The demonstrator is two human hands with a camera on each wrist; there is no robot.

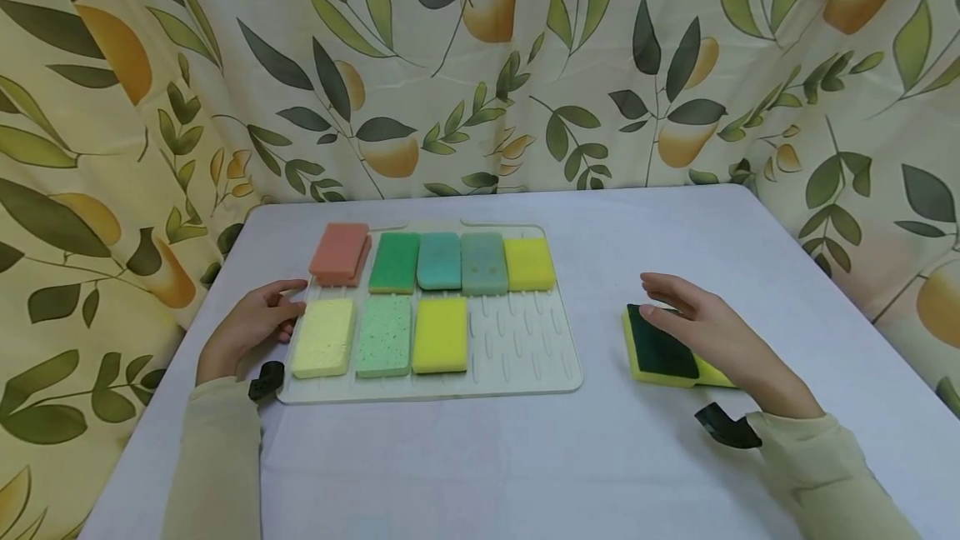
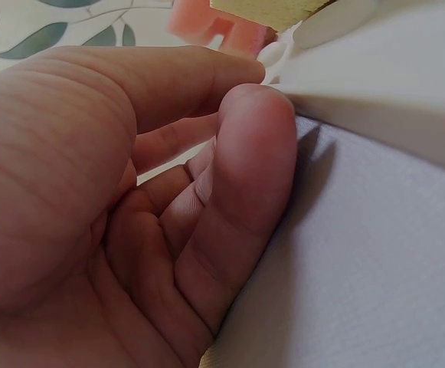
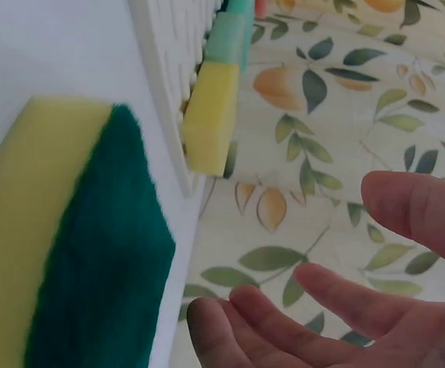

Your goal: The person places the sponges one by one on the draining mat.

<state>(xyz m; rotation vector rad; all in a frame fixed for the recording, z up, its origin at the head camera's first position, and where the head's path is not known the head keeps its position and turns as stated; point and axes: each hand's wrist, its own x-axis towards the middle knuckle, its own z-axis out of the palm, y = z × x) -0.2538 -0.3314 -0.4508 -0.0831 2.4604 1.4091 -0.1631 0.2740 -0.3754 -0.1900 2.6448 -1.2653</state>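
Observation:
A pale ribbed tray [image 1: 521,348] holds two rows of sponges. My left hand [image 1: 251,323] is at its left side; thumb and finger pinch the rim, and the other fingers curl below. Closest to that hand is a pale yellow sponge [image 1: 324,338], with a pink sponge [image 1: 339,252] behind it. Right of the tray lies a yellow sponge with a dark green scouring pad [image 1: 660,348]. My right hand [image 1: 712,332] hovers over its right part and hides some of it. In the right wrist view, the fingers spread apart and hold nothing, beside the sponge.
Other sponges on the tray are green [image 1: 394,262], teal [image 1: 439,261], grey-green [image 1: 483,263], speckled light green [image 1: 385,337] and yellow [image 1: 440,335], with another yellow sponge [image 1: 530,264] at back right. A white cloth [image 1: 480,465] covers the table. A leaf-patterned curtain [image 1: 480,123] hangs behind.

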